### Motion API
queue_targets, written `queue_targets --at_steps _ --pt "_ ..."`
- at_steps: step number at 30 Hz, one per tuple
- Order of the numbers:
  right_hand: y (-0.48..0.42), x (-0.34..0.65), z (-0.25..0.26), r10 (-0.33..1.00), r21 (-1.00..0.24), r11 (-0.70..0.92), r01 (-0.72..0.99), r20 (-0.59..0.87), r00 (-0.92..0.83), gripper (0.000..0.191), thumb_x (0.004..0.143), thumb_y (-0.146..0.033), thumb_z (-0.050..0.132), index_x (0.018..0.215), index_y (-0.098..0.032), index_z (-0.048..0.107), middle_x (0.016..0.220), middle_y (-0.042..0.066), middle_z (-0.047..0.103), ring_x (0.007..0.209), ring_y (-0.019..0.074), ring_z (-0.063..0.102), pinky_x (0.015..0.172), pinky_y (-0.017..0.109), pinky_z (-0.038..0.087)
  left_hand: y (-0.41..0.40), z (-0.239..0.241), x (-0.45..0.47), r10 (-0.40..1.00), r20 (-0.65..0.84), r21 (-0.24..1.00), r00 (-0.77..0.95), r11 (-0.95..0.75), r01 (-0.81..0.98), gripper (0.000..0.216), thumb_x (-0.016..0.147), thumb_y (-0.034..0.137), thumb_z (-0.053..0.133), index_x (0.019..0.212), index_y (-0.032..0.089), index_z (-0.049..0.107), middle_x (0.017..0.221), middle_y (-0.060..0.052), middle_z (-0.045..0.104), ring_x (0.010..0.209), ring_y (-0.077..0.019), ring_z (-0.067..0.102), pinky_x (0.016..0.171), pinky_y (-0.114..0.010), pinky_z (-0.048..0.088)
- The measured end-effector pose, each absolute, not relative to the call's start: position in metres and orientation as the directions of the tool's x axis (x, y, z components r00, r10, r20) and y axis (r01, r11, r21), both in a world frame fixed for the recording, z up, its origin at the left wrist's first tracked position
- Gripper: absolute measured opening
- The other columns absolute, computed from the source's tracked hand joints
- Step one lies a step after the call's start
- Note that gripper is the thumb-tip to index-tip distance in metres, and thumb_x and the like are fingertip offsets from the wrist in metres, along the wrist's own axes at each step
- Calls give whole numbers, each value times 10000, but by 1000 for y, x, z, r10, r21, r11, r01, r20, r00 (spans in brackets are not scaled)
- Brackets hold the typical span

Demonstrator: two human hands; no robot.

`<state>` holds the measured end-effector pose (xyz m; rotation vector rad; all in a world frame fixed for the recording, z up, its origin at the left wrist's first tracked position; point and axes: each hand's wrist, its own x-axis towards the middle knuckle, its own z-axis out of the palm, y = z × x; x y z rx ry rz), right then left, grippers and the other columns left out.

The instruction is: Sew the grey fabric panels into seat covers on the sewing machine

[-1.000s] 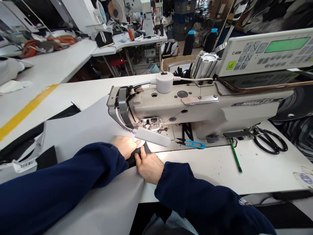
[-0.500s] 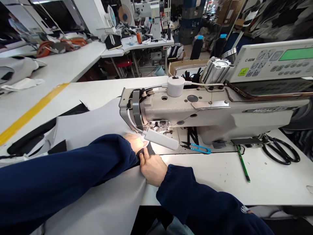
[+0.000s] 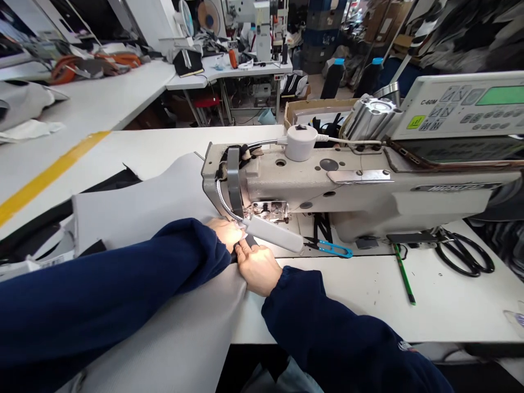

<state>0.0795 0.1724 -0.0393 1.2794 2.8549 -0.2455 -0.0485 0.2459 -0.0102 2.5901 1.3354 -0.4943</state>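
Light grey fabric (image 3: pixel 143 207) runs across the table and under the head of the sewing machine (image 3: pixel 282 180), with more of it hanging down toward me. At the machine's needle end, my left hand (image 3: pixel 226 233) is closed on the fabric's edge; the lamp and sleeve partly cover it. Close against it, my right hand (image 3: pixel 258 267) has its fingers curled and pressed on a black strip (image 3: pixel 249 240) by the fabric edge. The needle is hidden behind the white lamp (image 3: pixel 274 233).
Blue thread snips (image 3: pixel 334 249), a green pencil (image 3: pixel 404 275) and black-handled scissors (image 3: pixel 466 254) lie right of my hands. A control panel (image 3: pixel 470 106) stands on the machine. Black fabric pieces (image 3: pixel 110 180) lie at the left, near yellow tape (image 3: pixel 53 172). Another sewing table (image 3: pixel 229 71) stands behind.
The grey fabric has shifted left and a little away from me. My right hand has moved slightly up, its fingers more bunched beside the left. The view has turned slightly.
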Motion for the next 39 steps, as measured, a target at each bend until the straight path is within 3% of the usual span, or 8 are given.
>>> queue_targets --at_steps 6,10,17,22,26,32,36,39 --pt "156 97 -47 597 -125 798 589 42 -801 570 739 -222 538 1237 51 478 1324 280 399 1218 359 390 986 485 342 208 43 -52 776 -467 -297 424 -589 752 306 747 63 443 995 153 600 957 -133 626 941 -267 564 733 -345 451" --pt "141 98 -46 556 -120 827 550 22 -831 685 726 -336 568 1269 60 439 1329 321 353 1233 416 366 1021 545 270 196 67 -62 807 -423 -363 413 -568 739 366 720 -37 376 945 142 602 1031 -143 582 969 -268 547 745 -366 470" --pt "136 79 -52 542 119 829 546 65 -838 430 858 -151 383 1185 105 495 1184 360 472 1089 428 515 849 599 385 194 36 -47 609 -572 -111 550 -722 683 245 756 58 416 877 151 607 882 -114 633 849 -240 611 657 -317 473" --pt "138 74 -54 556 133 817 561 80 -828 419 863 -145 375 1173 104 508 1177 349 485 1065 435 529 811 580 412 195 22 -50 716 -462 -141 524 -643 753 218 749 173 437 910 152 582 803 -96 660 718 -250 638 621 -344 471" --pt "143 71 -53 573 107 811 576 55 -818 420 862 -134 369 1177 109 500 1176 352 483 1067 439 525 779 574 427 204 22 -50 722 -494 -192 484 -634 749 272 759 185 431 974 142 593 809 -132 678 723 -285 645 615 -367 467" --pt "153 65 -58 593 70 794 605 133 -794 390 860 -80 331 1127 128 525 1122 383 503 1004 394 573 776 596 418 211 9 -44 799 -407 -140 442 -533 835 281 805 206 383 891 172 648 835 -118 677 725 -227 636 637 -320 455" --pt "157 58 -56 601 66 788 612 134 -788 375 855 -77 323 1073 91 577 978 344 592 899 384 604 733 630 410 209 0 -45 835 -362 25 415 -436 900 309 829 209 346 896 228 647 882 -39 686 778 -178 625 691 -275 458" --pt "156 61 -52 602 93 783 615 132 -787 382 857 -77 315 1089 92 567 996 338 590 913 377 604 759 637 414 205 0 -46 814 -411 -22 410 -458 889 321 820 213 366 1009 246 623 863 -48 689 755 -189 633 677 -285 459"
